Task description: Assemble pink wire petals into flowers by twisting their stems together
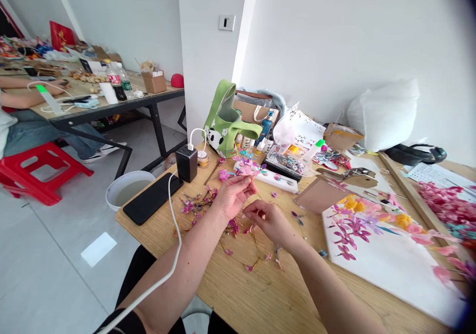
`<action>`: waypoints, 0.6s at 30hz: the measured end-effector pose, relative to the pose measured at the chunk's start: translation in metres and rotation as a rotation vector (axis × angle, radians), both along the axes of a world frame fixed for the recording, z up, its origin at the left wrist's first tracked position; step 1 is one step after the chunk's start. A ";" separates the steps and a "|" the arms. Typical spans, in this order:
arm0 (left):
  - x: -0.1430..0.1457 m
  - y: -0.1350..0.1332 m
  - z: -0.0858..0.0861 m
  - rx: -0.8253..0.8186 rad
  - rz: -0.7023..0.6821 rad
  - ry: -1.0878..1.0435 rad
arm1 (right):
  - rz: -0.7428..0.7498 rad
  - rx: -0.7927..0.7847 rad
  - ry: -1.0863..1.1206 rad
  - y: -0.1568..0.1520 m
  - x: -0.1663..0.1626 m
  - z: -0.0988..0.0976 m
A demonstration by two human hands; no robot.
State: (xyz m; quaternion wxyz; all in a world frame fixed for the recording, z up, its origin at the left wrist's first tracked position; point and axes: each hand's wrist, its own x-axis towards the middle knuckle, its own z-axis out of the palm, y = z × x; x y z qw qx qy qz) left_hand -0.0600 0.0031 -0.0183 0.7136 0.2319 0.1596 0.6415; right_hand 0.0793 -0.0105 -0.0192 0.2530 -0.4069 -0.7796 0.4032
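My left hand (235, 195) is raised over the wooden table, thumb and fingers pinched on a pink artificial flower sprig (246, 167). Its pink petals stand above the fingertips, with blue and purple bits beside them. Close by on the right, my right hand (270, 221) has its thumb and forefinger pressed together just below the left palm. Whatever lies between those fingertips is too small to make out. Beneath both hands is a scatter of purple-pink petals on gold wires (234, 227). More wired petals (250, 266) lie nearer the front edge.
A black phone (153, 198) and power bank (187, 164) lie left; a white cable (174, 245) crosses above my left forearm. Behind are a green panda bag (219, 131) and a bead box (285, 162). A white board (375, 267) with flowers is right. A co-worker (26, 98) sits far left.
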 end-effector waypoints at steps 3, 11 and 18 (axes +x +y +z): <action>0.000 0.000 -0.001 -0.005 0.001 0.003 | -0.115 -0.281 0.139 -0.001 0.005 0.003; 0.000 0.001 -0.003 0.004 -0.014 0.024 | -0.198 -0.404 0.320 -0.006 0.012 0.004; -0.002 0.002 -0.002 -0.018 -0.001 0.033 | -0.247 -0.399 0.417 -0.009 0.020 0.009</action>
